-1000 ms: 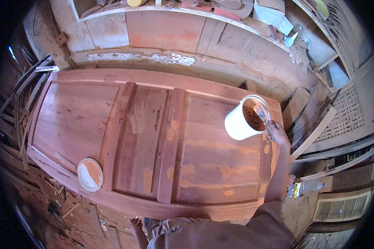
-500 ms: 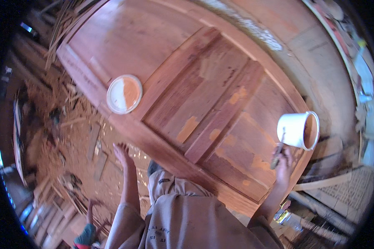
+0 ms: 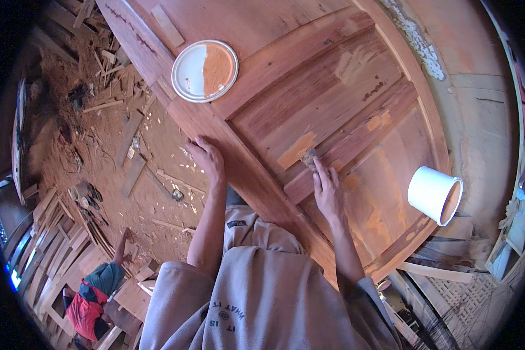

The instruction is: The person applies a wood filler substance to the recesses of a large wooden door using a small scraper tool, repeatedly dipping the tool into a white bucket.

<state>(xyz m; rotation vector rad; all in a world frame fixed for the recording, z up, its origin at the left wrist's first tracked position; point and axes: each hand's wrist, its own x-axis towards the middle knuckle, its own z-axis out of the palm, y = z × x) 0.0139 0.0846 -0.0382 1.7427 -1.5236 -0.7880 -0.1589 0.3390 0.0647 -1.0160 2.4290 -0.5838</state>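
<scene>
A wooden door (image 3: 309,111) lies flat, panels up, and everything else is placed from it. The right hand (image 3: 329,192) is over the door's middle rail, fingers pinched around a small dark brownish pad (image 3: 309,157), maybe a rag or a brush head; the view is too small to tell which. The pad touches the wood just beside a pale orange patch (image 3: 296,150) of filler or stain on the panel. More orange patches show farther along the door, toward its right end.

The left hand (image 3: 207,160) rests on the door's near edge, palm down, fingers spread and slack, gripping nothing. Both forearms come up from a grey sleeved top (image 3: 262,303) at the lower edge.

A white lid (image 3: 204,70) sits on the door's far left stile, half of its face smeared with orange paste. A white tub (image 3: 434,195) lies tilted at the door's right end, its orange-stained inside turned away from the hands; it is well apart from the right hand.

Left of the door, the dirt floor (image 3: 151,169) is strewn with wood scraps and shavings. Farther down on that side, beyond the left arm, another person (image 3: 93,291) in blue and red crouches among stacked boards. Past the door's right end are a pale wall and more stacked timber
</scene>
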